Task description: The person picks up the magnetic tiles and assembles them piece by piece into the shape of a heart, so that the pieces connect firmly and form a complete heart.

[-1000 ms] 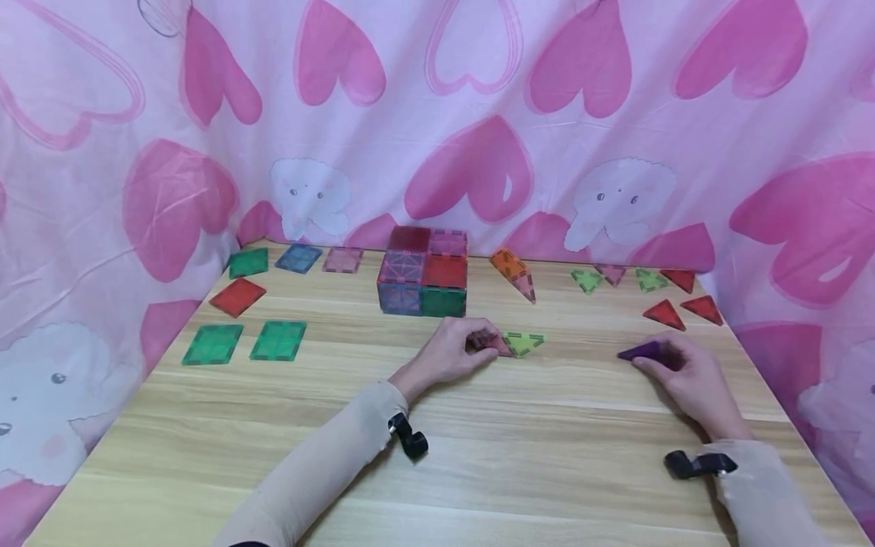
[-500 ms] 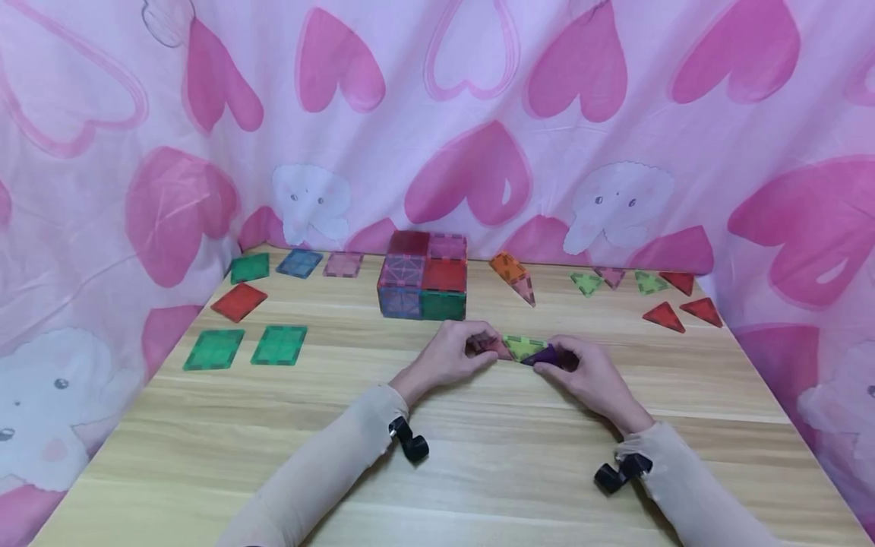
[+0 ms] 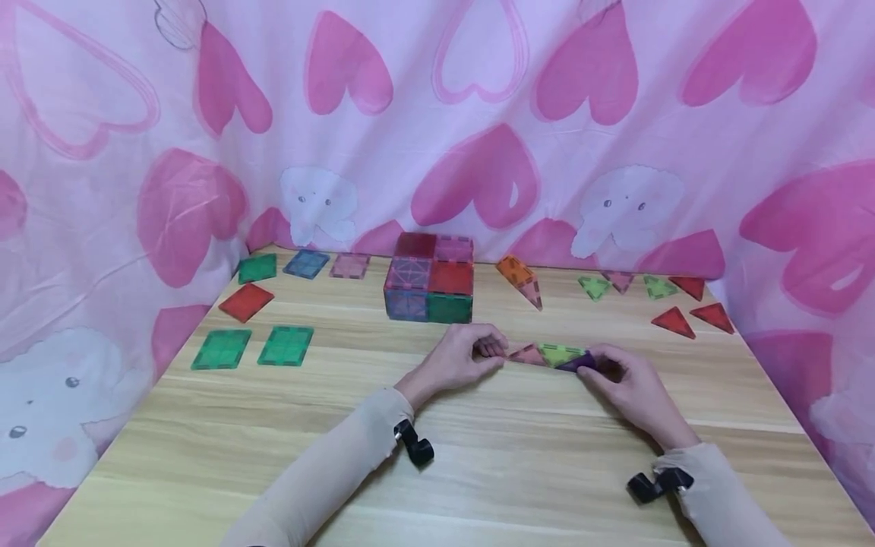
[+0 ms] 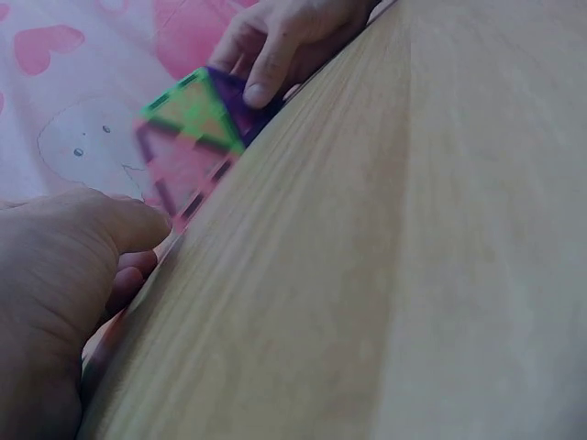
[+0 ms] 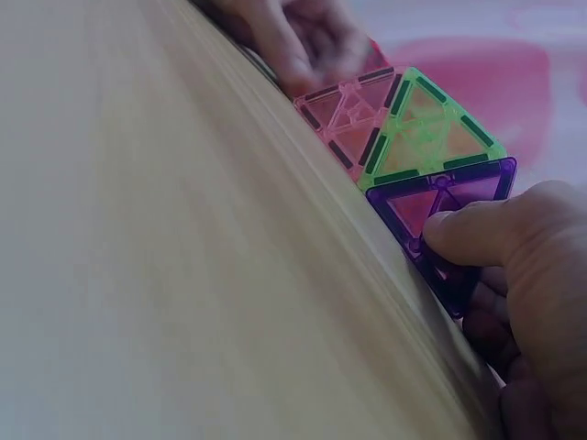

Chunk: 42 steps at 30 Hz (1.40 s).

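In the head view, my right hand point(image 3: 632, 387) pinches a dark purple triangle magnetic tile point(image 5: 445, 206) between thumb and fingers. A light green triangle tile point(image 5: 429, 133) joins its edge, and a pink triangle tile point(image 5: 353, 115) joins the green one, so the three form a short strip low over the table. My left hand point(image 3: 465, 355) is at the strip's left end, its fingers loosely curled. In the left wrist view its thumb point(image 4: 138, 225) lies right by the pink tile's corner, with no tile between thumb and fingers.
A block of coloured square tiles point(image 3: 431, 281) stands behind the hands. Left are loose square tiles, such as a green tile point(image 3: 285, 346) and a red tile point(image 3: 246, 302). Back right lie an orange tile piece point(image 3: 514, 270) and several triangles, including a red triangle point(image 3: 674, 323).
My right hand brought the purple triangle leftward to the green tile, then moved right with the joined strip. My left hand stayed nearly in place and let go of the pink tile.
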Available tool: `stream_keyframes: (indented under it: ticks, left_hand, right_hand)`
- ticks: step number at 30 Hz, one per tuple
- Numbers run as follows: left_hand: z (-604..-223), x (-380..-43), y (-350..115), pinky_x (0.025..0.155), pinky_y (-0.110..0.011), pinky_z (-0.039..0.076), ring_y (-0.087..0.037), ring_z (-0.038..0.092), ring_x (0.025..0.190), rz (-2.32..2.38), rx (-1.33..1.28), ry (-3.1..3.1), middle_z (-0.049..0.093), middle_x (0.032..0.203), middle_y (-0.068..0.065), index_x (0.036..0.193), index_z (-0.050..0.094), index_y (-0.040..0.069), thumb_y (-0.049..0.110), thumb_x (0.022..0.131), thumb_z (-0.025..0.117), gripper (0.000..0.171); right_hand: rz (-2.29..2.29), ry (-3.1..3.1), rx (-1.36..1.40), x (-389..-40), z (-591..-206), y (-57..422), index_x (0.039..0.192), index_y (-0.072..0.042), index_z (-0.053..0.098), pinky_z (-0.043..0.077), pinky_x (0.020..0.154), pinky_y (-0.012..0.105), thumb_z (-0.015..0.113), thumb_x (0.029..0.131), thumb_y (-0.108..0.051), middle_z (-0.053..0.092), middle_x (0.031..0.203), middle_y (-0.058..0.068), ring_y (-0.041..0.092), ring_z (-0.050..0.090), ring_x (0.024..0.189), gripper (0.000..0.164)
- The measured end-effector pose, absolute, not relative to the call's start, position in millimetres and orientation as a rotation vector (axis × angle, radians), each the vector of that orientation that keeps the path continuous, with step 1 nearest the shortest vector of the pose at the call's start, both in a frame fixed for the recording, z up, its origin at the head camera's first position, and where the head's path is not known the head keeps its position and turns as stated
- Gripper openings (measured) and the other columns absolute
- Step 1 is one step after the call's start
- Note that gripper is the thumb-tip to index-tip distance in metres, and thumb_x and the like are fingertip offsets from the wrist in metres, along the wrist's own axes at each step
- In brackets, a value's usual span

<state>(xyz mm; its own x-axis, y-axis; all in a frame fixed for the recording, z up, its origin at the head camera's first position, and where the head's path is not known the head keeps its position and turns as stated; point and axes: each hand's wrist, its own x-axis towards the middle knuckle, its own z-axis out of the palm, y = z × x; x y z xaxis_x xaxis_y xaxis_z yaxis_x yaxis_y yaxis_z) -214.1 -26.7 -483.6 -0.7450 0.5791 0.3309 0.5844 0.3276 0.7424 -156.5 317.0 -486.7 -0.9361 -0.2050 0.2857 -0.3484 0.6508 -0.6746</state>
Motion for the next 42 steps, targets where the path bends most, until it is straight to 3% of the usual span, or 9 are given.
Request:
stream_keyframes:
  ticks: [6, 14, 24, 32, 42]
  left_hand:
    - [-480.9, -215.5, -27.8, 0.083, -0.021, 0.062, -0.004, 0.071, 0.089, -1.440, -1.138, -2.542, 0.080, 0.102, -0.002, 0.114, 0.078, 0.006, 0.005, 0.099, 0.084, 0.017]
    - [-485.1, -216.4, -24.4, 0.084, -0.020, 0.062, -0.003, 0.071, 0.089, -1.432, -1.155, -2.539, 0.081, 0.102, -0.004, 0.114, 0.077, 0.006, 0.005, 0.099, 0.083, 0.016]
    - [-485.4, -215.5, -23.7, 0.083, -0.021, 0.062, -0.003, 0.070, 0.088, -1.426, -1.133, -2.550, 0.080, 0.100, 0.000, 0.113, 0.078, 0.006, 0.004, 0.098, 0.084, 0.016]
    - [-483.9, -215.0, -25.3, 0.083, -0.021, 0.062, -0.004, 0.071, 0.088, -1.432, -1.132, -2.558, 0.080, 0.102, -0.003, 0.113, 0.077, 0.007, 0.004, 0.098, 0.083, 0.016]
    - [-484.7, -215.7, -25.1, 0.083, -0.021, 0.061, -0.004, 0.071, 0.088, -1.434, -1.126, -2.563, 0.080, 0.101, -0.003, 0.112, 0.078, 0.007, 0.004, 0.098, 0.084, 0.016]
  right_hand:
    - [1.046, -2.627, 0.258, -140.6, -484.4, 357.9, 0.120, -0.011, 0.080, 0.048, 0.079, 0.007, 0.087, 0.099, -0.015, 0.075, 0.108, 0.006, -0.004, 0.063, 0.090, 0.022]
    - [0.964, -2.560, 0.121, -141.8, -487.9, 373.4, 0.114, -0.004, 0.077, 0.043, 0.068, 0.011, 0.089, 0.096, -0.013, 0.070, 0.090, 0.007, 0.000, 0.056, 0.077, 0.023]
    - [0.901, -2.538, 0.145, -191.4, -487.7, 338.2, 0.107, -0.004, 0.075, 0.039, 0.070, 0.021, 0.085, 0.098, -0.015, 0.068, 0.088, 0.011, 0.018, 0.056, 0.080, 0.018]
    - [1.004, -2.545, 0.096, -239.4, -487.5, 300.0, 0.119, 0.001, 0.075, 0.045, 0.078, 0.027, 0.080, 0.102, -0.015, 0.072, 0.097, 0.017, 0.025, 0.062, 0.087, 0.024]
    - [1.081, -2.526, 0.025, -270.7, -486.4, 275.9, 0.129, 0.006, 0.075, 0.047, 0.079, 0.023, 0.078, 0.102, -0.011, 0.076, 0.103, 0.022, 0.028, 0.065, 0.090, 0.032]
